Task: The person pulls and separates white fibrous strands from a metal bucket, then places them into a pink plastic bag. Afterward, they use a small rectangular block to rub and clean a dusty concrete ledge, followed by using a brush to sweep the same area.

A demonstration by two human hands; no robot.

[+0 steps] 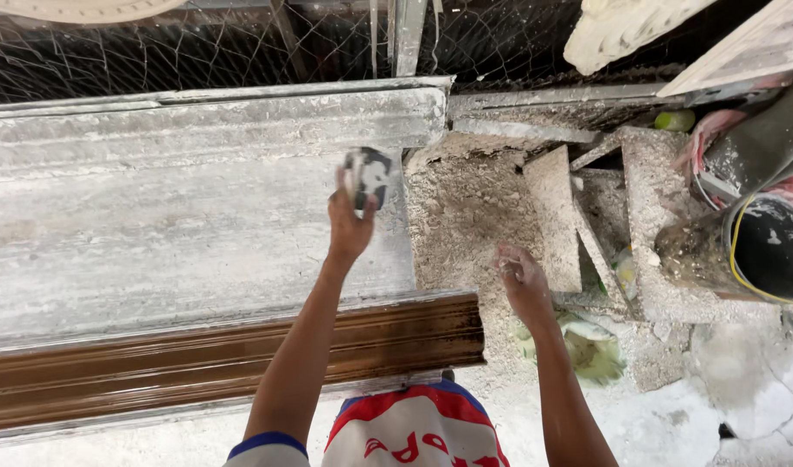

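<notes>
Gripping a blurred dark scraper (368,173), the left hand (349,227) closes; the right hand (519,278) hangs open, empty.

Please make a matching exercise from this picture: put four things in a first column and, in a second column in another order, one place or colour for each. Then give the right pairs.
Things:
1. left hand
2. right hand
3. long moulded strip
4. bucket

Descriptions:
A. glossy brown, nearest the person
B. black, at the right edge
C. raised, gripping a small dark and white tool
D. dusted white, over the crumbly rubble

Pairs: 1-C, 2-D, 3-A, 4-B
</notes>
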